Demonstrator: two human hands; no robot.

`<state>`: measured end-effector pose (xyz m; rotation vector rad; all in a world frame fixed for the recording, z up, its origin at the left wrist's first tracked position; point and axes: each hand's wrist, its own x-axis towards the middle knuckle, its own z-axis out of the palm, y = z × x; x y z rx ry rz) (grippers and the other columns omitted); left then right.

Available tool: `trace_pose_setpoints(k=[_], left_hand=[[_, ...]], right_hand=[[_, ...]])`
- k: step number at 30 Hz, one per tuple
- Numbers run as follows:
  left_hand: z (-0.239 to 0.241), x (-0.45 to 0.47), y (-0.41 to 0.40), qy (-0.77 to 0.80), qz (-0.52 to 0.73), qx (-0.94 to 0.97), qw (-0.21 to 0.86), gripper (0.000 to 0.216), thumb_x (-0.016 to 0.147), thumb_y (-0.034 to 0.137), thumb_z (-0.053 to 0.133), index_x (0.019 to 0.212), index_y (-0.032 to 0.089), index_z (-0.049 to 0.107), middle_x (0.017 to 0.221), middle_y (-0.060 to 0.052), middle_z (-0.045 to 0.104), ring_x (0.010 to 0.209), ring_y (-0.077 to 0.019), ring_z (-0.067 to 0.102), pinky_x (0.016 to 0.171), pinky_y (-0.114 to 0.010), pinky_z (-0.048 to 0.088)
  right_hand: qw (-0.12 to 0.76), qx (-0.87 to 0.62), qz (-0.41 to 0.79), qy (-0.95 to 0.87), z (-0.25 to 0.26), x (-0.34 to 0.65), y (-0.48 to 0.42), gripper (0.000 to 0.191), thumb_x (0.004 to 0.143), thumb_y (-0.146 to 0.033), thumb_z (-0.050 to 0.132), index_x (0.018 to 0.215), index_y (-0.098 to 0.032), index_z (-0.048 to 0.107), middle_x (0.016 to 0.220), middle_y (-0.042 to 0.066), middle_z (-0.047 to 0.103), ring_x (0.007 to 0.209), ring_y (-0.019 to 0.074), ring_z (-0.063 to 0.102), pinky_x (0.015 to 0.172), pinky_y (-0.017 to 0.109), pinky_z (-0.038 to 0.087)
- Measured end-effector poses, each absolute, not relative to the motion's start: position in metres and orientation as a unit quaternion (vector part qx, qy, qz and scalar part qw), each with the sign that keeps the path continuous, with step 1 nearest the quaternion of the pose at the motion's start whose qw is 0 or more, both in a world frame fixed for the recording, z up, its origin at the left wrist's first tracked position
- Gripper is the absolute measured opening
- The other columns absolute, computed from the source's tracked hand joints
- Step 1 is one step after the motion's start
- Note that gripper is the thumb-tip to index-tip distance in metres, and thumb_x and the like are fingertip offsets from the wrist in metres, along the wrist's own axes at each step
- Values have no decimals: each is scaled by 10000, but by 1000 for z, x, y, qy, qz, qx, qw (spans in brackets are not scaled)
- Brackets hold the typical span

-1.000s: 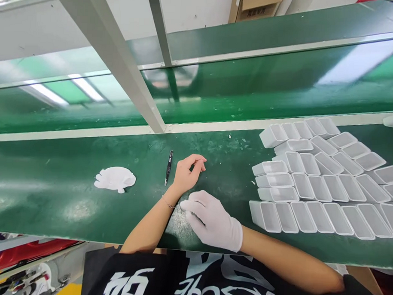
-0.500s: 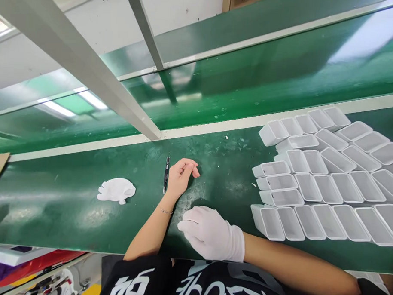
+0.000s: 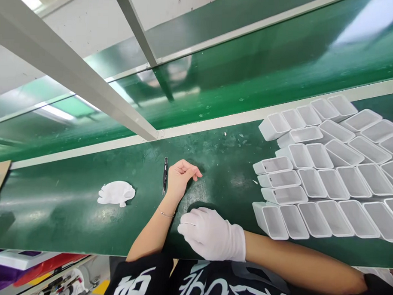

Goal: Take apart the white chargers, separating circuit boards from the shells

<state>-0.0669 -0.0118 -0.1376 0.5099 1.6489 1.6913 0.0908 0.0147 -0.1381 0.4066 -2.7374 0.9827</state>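
Observation:
My left hand [image 3: 181, 177] is bare and rests on the green tabletop, fingers loosely bent and partly apart, with nothing seen in them. Just left of it lies a pair of black tweezers [image 3: 165, 174], untouched. My right hand [image 3: 206, 234] wears a white glove and lies near the table's front edge. Its fingers are curled in, and no object shows in them; the palm side faces away from view. Farther left, a crumpled white glove [image 3: 116, 193] lies flat by itself.
Several white open-topped rectangular bins [image 3: 314, 181] stand in tight rows on the right of the green table [image 3: 61, 220]. A pale metal post [image 3: 129, 115] rises at the table's back edge. Brown cardboard [image 3: 0, 175] lies at the far left.
The fingers of my left hand have loosened and reach slightly farther right. My right hand stays put. The camera view has shifted a little.

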Motion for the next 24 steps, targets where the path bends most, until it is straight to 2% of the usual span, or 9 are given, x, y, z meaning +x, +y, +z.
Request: trace_pose_setpoints(k=[4, 7, 11, 15, 18, 21, 24], left_hand=[[-135, -69, -12, 628, 661, 183, 367, 551, 712, 656, 821, 610, 198, 532, 602, -22, 722, 450, -89, 515, 537, -254, 469], [-134, -70, -11, 625, 662, 175, 375, 585, 783, 737, 714, 623, 190, 576, 651, -64, 754, 461, -108, 546, 541, -277, 491], [-136, -72, -11, 623, 664, 171, 376, 593, 814, 765, 652, 771, 174, 672, 719, -87, 780, 501, -131, 596, 565, -296, 519], [-139, -72, -11, 628, 660, 191, 366, 517, 779, 700, 738, 836, 191, 662, 791, -58, 783, 567, -127, 622, 618, -287, 539], [-137, -67, -12, 646, 648, 218, 339, 428, 743, 584, 825, 738, 201, 636, 875, -41, 775, 641, -119, 633, 675, -275, 541], [-131, -56, -13, 665, 621, 252, 330, 385, 792, 513, 793, 627, 202, 638, 824, -55, 762, 679, -150, 660, 685, -292, 544], [-131, -48, -13, 673, 597, 279, 336, 348, 846, 491, 718, 657, 200, 686, 748, -51, 746, 596, -141, 645, 623, -280, 531]], right_hand=[[97, 136, 333, -928, -138, 91, 16, 111, 954, -216, 510, 878, -192, 588, 834, 30, 610, 667, 169, 471, 575, 331, 277], [93, 138, 335, -927, -139, 90, 17, 107, 958, -220, 515, 884, -191, 587, 845, 31, 614, 674, 166, 473, 586, 327, 289], [97, 132, 339, -926, -140, 90, 16, 87, 947, -212, 520, 897, -196, 589, 847, 26, 617, 677, 166, 479, 592, 323, 297], [102, 122, 342, -926, -141, 90, 17, 72, 929, -206, 529, 880, -204, 582, 832, 18, 616, 670, 169, 482, 587, 326, 304], [111, 122, 346, -924, -141, 92, 18, 66, 917, -185, 521, 891, -203, 579, 844, 24, 621, 676, 172, 494, 602, 328, 326], [120, 112, 359, -919, -141, 96, 18, 120, 914, -133, 480, 881, -202, 572, 834, 32, 622, 687, 185, 530, 625, 336, 365], [125, 92, 381, -911, -143, 100, 19, 197, 917, -85, 435, 870, -211, 579, 830, 28, 639, 685, 184, 585, 632, 329, 426]])
